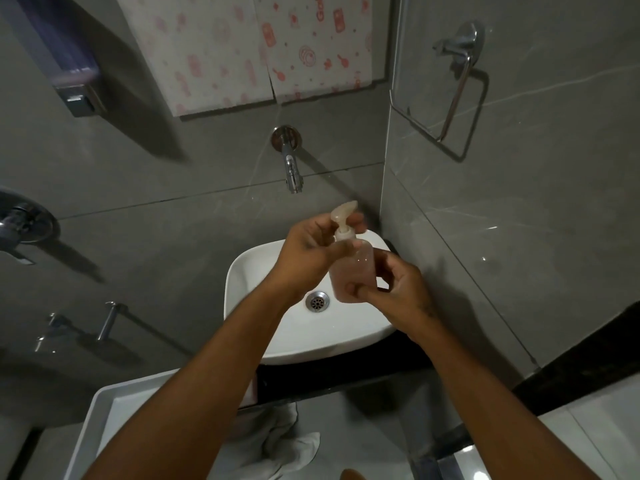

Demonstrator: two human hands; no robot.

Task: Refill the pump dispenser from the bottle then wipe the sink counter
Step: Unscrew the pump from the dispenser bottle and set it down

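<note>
Grey tiled wall (156, 188), wall tap (290, 164) above white sink (263, 271). Black counter (346, 375) under sink. Pump dispenser (351, 268) held upright over basin, clear body, pinkish liquid inside. Right hand (398, 289) wrapped round dispenser body. Left hand (308, 258) fingers closed on pump collar. Drain (317, 301) just beside dispenser base.

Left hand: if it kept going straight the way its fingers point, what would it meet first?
Probably the grey tiled side wall; the left hand already grips the clear pump dispenser's neck. Depth is unclear.
</note>
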